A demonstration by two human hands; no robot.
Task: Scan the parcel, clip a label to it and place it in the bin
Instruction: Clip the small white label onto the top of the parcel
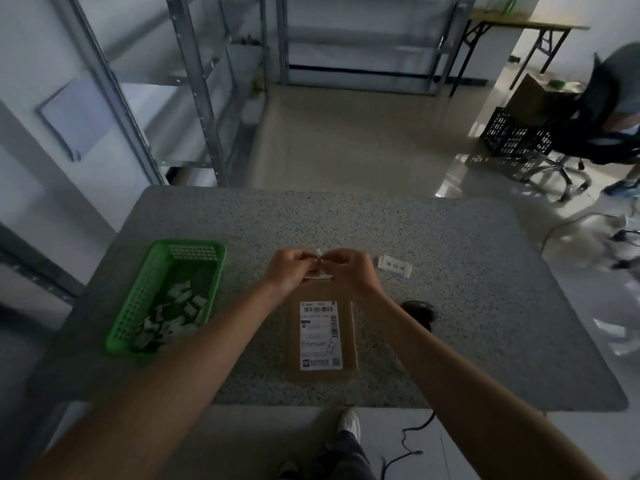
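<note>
Seen from above, a brown parcel (pixel 323 336) with a white shipping sticker lies flat on a speckled grey table (pixel 450 271). At its far edge, the left hand (pixel 289 271) and right hand (pixel 349 270) meet, fingers pinched together on a small white label (pixel 319 268). A green basket (pixel 166 296) of white clips sits to the left; another label (pixel 394 268) lies just right of the hands.

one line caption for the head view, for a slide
Both hands, left hand and right hand, clip a label to the parcel beside a green basket.
</note>
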